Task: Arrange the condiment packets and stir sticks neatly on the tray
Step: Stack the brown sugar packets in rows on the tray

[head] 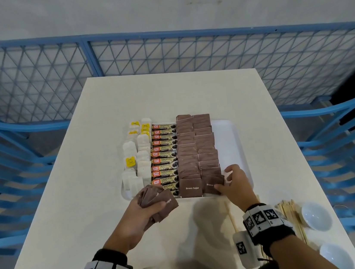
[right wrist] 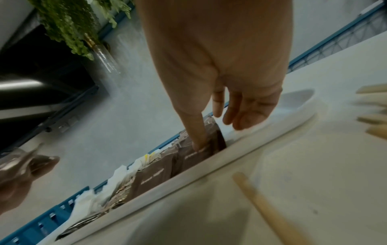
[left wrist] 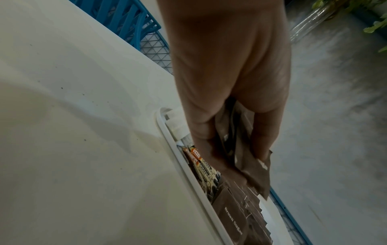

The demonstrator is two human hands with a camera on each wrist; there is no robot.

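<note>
A white tray holds columns of white tea bags, coffee granule sticks and two columns of brown sugar packets. My left hand hovers at the tray's near left corner and grips a fanned stack of brown sugar packets. My right hand is at the near end of the right brown column. Its thumb presses the front packet while the other fingers stay straight behind it. Wooden stir sticks lie on the table to the right of my right wrist.
One loose stir stick lies just under the tray's near rim. Two white bowls sit at the table's near right. The tray's right strip is bare. Blue crates and a mesh fence surround the table.
</note>
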